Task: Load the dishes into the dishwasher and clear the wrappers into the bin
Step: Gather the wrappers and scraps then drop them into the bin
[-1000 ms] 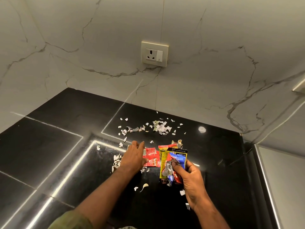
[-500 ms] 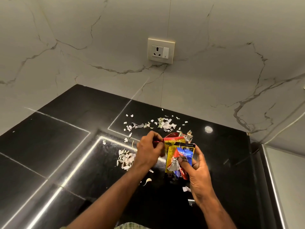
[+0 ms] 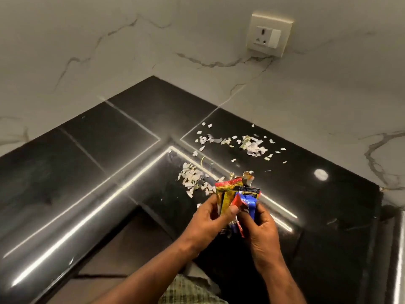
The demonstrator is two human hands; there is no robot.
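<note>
Wrappers [image 3: 237, 199]: one bunch, red, yellow, blue and black foil, held upright above the near edge of the counter, clear of the surface. Left hand [image 3: 209, 223] pinches the bunch from its 9 o'clock side, thumb across the front of the yellow packet, fingers curled behind. Right hand [image 3: 259, 228] grips the same bunch from 3 o'clock, fingers wrapped round the blue and red pieces. Both hands are occupied; neither is free for further gathering.

Counter [image 3: 109, 172]: black, glossy, L-shaped, with bright reflected lines. No whole wrappers are seen lying on it, so the collecting of the large pieces appears done.

Near scraps [image 3: 192, 178]: a loose heap of small pale torn bits at about 11 o'clock from the bunch, just beyond the left hand, resting on the counter. Not yet picked up.

Far scraps [image 3: 247, 144]: a wider scatter of the same pale bits at 12 o'clock, well beyond the hands, near the wall. Also not yet picked up.

Wall socket [image 3: 269, 36]: cream plate on the marble wall, further off at 12 o'clock.

Not in view: bin, dishwasher, dishes. Judged standing: the bunch awaits carrying to the bin; both scrap heaps remain; the dish loading cannot be assessed from here.
</note>
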